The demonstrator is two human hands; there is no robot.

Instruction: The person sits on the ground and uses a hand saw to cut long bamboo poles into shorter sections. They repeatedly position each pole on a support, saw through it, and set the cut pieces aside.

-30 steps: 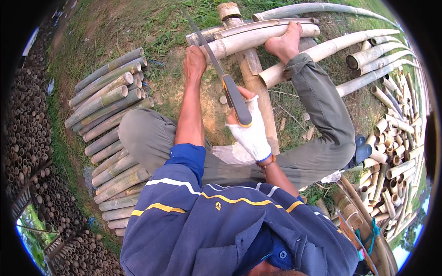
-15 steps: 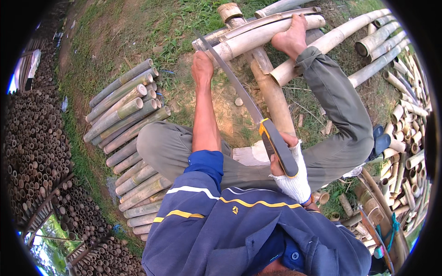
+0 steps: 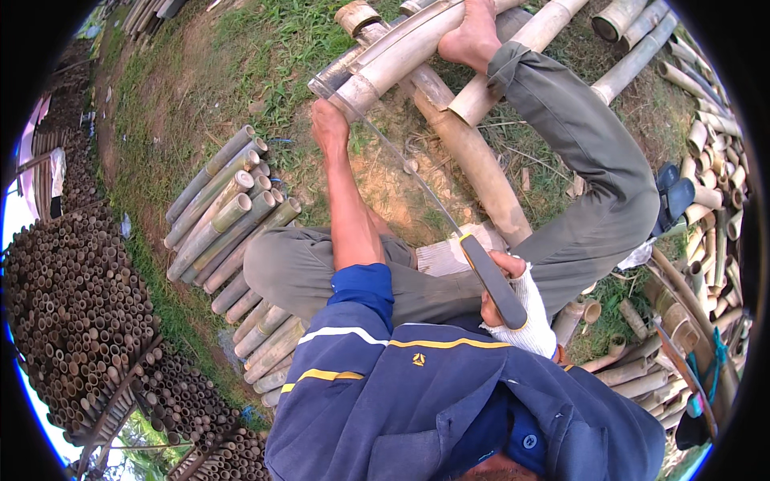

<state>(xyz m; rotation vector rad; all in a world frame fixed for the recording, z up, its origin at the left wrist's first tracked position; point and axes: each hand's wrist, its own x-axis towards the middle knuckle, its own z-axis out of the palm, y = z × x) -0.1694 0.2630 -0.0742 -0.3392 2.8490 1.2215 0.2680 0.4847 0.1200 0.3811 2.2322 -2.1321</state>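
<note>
My right hand (image 3: pixel 517 298), in a white knitted glove with bare fingertips, grips the black and yellow handle of a hand saw (image 3: pixel 493 276). The saw's long blade runs forward and left, lying across a pale bamboo pole (image 3: pixel 401 60) close to its near-left end. At that end my bare left hand (image 3: pixel 329 124) is closed on the pole, just left of the blade. My bare foot (image 3: pixel 472 36) presses on the same pole farther right. Under it, a thicker bamboo log (image 3: pixel 469 160) slopes toward me. Whether the blade has cut into the pole cannot be made out.
Cut bamboo lengths (image 3: pixel 233 212) lie in a row by my left knee. A large stack of bamboo (image 3: pixel 80 305) stands far left. Loose offcuts (image 3: pixel 710 232) heap up on the right, near a dark sandal (image 3: pixel 678 196). A blade-like tool (image 3: pixel 682 373) leans at lower right.
The view has shifted. My right hand has drawn the saw back toward me, and its blade now shows more edge-on. My left hand still holds the pole's end.
</note>
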